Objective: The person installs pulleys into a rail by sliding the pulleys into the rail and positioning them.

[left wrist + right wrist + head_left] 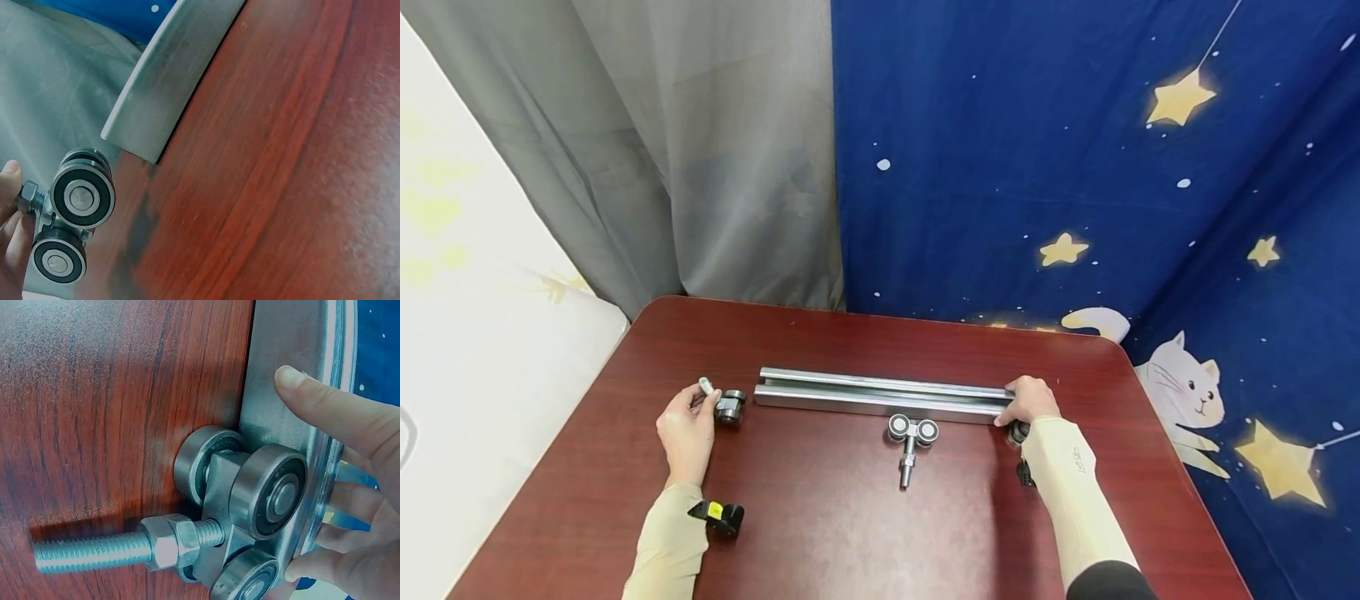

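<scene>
A metal track rail (880,402) with a slot along its top lies across the table. My right hand (1032,398) grips its right end, thumb on the near side and fingers on the far side. By that hand, a roller trolley (219,481) with a threaded bolt and nuts rests against the rail's near side. My left hand (688,429) pinches the bolt of another roller trolley (81,197), its wheels facing the rail's left end but apart from it. A third roller trolley (912,433) lies just in front of the rail, bolt pointing toward me.
The reddish-brown wooden table (850,517) has rounded far corners. Behind it hang a grey curtain (752,167) and a blue curtain (985,167) with stars and a cat. A white surface (490,333) borders the table on the left.
</scene>
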Demonstrator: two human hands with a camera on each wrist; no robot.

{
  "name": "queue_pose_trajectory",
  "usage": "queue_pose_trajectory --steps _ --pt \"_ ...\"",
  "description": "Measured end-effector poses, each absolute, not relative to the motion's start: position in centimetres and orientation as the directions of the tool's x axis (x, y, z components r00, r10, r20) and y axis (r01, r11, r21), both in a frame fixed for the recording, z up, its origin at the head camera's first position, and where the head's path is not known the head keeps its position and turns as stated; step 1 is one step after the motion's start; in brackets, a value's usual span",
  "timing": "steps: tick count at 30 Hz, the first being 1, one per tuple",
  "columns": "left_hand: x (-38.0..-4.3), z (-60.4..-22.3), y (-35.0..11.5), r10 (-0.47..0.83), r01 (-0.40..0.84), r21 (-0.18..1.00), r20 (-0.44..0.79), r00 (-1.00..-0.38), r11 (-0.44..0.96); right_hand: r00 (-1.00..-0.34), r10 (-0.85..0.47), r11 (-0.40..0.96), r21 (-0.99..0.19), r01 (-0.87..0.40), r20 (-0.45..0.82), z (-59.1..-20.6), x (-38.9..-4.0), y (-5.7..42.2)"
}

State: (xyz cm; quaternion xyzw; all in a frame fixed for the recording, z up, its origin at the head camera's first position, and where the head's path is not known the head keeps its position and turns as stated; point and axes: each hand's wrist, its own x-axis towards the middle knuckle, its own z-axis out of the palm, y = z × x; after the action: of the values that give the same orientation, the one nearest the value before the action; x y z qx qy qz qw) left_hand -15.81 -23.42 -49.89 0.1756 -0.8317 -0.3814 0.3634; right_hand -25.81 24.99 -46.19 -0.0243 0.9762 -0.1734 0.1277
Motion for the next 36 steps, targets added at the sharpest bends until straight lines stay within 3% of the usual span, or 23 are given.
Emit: queue_pose_trajectory --steps 17,36 --pt "-18.4 -49.4 -23.2 -0.608 -0.028 0.833 0.38 -0.698 0.553 -0.96 -0.094 0.938 -0.347 0.004 -0.265 -45.5 -25.7 25.0" --pt "-20.0 -50.1 -23.1 -0.598 -0.048 0.842 0.341 -0.725 0.538 -0.961 -0.085 0.939 -0.345 0.012 -0.265 -45.7 -25.8 24.8"
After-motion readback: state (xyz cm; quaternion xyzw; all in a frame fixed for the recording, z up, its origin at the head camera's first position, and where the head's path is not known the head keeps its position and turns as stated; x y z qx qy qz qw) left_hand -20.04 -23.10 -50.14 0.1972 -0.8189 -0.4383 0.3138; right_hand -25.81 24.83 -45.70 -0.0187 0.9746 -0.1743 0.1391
